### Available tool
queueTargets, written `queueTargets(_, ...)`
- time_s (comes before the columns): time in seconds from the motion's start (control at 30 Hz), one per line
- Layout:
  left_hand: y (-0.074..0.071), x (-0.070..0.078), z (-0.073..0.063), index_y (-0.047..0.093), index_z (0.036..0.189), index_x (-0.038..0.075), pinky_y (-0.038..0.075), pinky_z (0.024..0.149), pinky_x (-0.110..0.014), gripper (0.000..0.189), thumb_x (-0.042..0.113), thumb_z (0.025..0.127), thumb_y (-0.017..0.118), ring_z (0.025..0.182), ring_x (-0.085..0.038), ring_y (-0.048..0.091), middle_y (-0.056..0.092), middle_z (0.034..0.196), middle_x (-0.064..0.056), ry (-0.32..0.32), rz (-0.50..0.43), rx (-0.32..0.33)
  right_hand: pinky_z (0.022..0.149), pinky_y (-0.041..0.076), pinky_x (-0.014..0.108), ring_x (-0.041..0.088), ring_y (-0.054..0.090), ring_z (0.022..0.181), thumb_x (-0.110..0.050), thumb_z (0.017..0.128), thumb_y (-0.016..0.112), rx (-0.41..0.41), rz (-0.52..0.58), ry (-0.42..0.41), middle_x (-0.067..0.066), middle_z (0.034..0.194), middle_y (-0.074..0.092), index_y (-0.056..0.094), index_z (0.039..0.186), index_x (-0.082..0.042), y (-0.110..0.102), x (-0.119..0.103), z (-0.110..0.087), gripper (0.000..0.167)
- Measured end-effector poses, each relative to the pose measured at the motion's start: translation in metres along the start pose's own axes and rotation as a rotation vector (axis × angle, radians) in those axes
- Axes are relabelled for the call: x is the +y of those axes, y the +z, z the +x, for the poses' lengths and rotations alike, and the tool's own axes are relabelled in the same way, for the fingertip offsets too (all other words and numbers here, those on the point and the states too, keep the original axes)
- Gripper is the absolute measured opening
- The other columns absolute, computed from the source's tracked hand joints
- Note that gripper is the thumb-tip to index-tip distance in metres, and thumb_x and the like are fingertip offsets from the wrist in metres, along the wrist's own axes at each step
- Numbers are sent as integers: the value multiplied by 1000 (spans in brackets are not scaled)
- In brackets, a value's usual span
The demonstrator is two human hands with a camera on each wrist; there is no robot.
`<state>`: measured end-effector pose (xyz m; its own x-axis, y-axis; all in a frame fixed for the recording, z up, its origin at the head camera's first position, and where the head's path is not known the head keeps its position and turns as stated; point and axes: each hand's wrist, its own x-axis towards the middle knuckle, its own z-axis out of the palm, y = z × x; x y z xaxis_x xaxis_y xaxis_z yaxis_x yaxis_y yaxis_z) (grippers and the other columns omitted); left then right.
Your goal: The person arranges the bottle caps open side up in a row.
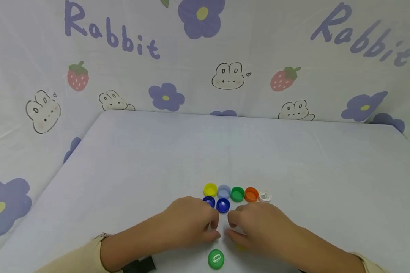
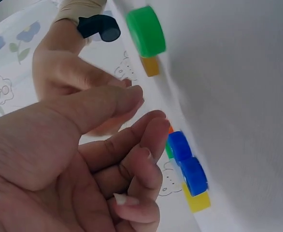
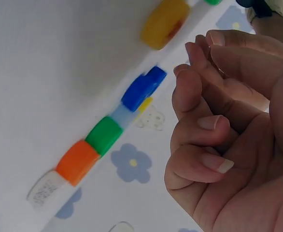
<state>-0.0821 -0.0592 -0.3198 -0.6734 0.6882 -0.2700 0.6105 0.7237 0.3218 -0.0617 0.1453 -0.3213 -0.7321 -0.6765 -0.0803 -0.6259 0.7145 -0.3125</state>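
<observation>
Bottle caps lie on a white table. In the head view the back row runs from a yellow cap [image 1: 210, 190] through a light blue cap [image 1: 224, 192], a green cap [image 1: 237, 194] and an orange cap [image 1: 251, 194] to a white cap [image 1: 264, 196]. Two dark blue caps [image 1: 223, 205] sit just in front. My left hand [image 1: 191, 223] hovers beside them, fingers loosely curled around nothing. Facing it, my right hand [image 1: 266, 229] is likewise loosely bent and holds nothing. Below that hand lies another yellow cap [image 3: 165, 24], mostly hidden in the head view.
Nearer the front edge, between the forearms, lies another green cap [image 1: 216, 259] with a printed top. A patterned cloth [image 1: 188, 68] with rabbits, flowers and strawberries hangs behind the white table [image 1: 157, 151]. A black strap piece [image 1: 143, 264] shows under the left forearm.
</observation>
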Motion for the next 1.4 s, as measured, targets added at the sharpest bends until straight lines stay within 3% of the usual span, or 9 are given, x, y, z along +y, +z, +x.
queueTargets(0.17,-1,-1,-12,75,100,22,45,64,-21,26,43,86,82,68,-1,52,57,73,18,67,-64,-67,52,35,22,2,39,56,-28,94,74,-43,16,-71,-16,62,42,64,78,-20,7,-9,-5,20)
queueTargets(0.27,-1,1,-17,71,102,22,44,66,-19,37,48,80,86,71,1,51,55,79,18,116,-55,-101,54,38,21,1,41,59,-31,93,75,-35,-11,-124,-16,66,47,65,81,-19,12,-12,-8,20)
queueTargets(0.47,5,9,-16,67,100,22,42,61,-18,46,52,73,90,69,0,49,51,79,17,101,22,-108,56,41,18,0,46,63,-40,91,77,-145,-48,-147,-14,72,55,71,106,-13,18,-19,-6,31)
queueTargets(0.57,9,11,-15,66,98,22,42,59,-18,46,53,73,89,68,0,49,50,77,17,94,42,-127,56,41,16,0,46,62,-39,90,78,-199,-42,-130,-14,71,56,72,107,-14,19,-23,-4,31)
queueTargets(0.87,15,13,-14,68,99,21,41,56,-15,40,49,79,87,66,2,48,49,74,16,128,87,-98,53,37,15,-1,44,60,-32,86,83,-165,-74,-145,-14,69,55,72,96,-14,24,-24,-2,24)
queueTargets(1.13,17,13,-15,65,89,21,40,53,-15,38,49,78,87,63,2,47,48,71,16,135,74,-70,50,33,16,0,39,57,-32,82,85,-114,-133,-154,-14,64,48,69,86,-15,30,-22,-3,24)
queueTargets(1.4,17,11,-14,65,89,21,39,55,-16,38,50,78,87,63,1,47,48,70,16,130,55,-74,50,33,16,0,39,58,-35,84,84,-126,-129,-145,-14,66,49,70,92,-14,32,-23,-1,27)
